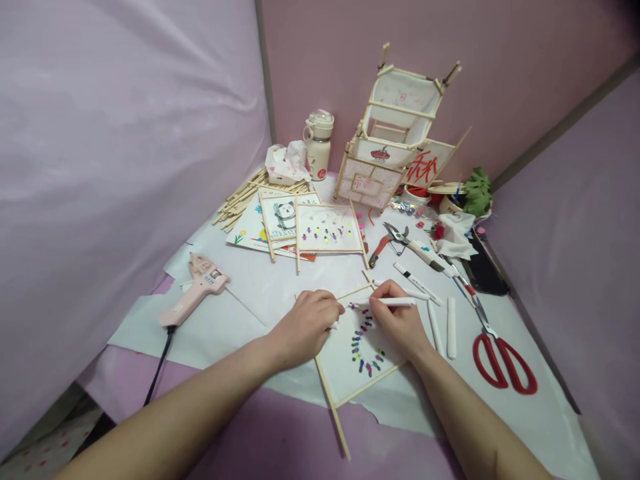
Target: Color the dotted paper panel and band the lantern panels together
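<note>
A white marker is pinched in my right hand, its tip pointing left over the top of a curve of short coloured marks. The marks are on a white sheet framed with thin wooden sticks. My left hand rests at the sheet's left side with its fingers curled together. A small white piece shows at those fingers; what it is I cannot make out. Both hands cover parts of the frame.
A pink glue gun lies left with its cord. Behind are framed drawings, a stick-built lantern-like structure, a bottle and wooden sticks. On the right lie pruning shears, more markers and red-handled scissors.
</note>
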A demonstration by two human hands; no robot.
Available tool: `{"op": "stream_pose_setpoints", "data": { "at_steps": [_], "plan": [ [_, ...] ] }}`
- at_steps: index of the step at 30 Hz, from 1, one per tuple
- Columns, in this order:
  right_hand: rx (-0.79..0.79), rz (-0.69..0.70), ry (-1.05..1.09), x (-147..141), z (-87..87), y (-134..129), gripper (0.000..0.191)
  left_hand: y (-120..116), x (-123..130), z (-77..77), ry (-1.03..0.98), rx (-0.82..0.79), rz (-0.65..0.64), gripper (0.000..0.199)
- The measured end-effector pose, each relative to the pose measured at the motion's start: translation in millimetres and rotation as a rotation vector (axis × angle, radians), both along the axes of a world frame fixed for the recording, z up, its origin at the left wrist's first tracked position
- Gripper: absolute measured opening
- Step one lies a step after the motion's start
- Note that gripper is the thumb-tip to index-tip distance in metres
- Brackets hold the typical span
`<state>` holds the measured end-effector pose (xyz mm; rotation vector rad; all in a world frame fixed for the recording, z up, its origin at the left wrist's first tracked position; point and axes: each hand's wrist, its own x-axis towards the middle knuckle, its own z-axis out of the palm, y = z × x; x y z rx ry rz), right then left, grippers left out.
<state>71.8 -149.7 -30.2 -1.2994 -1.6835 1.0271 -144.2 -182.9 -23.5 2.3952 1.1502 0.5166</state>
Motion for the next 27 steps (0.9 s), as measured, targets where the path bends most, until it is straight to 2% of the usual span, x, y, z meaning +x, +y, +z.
{"op": "stream_pose_setpoints", "data": {
  "at_steps": [7, 27],
  "plan": [
    [0.083, 0.030, -0.079, -1.8, -1.3, -2.7, 0.014, 1.2, -0.1, -3.4, -0.030, 0.017, 0.003, 0.023],
    [0.084, 0.021, -0.074, -2.2, -3.4, -2.6, 0.017, 0.8, 1.7, -0.8, -0.029, -0.014, 0.019, 0.026]
  ]
}}
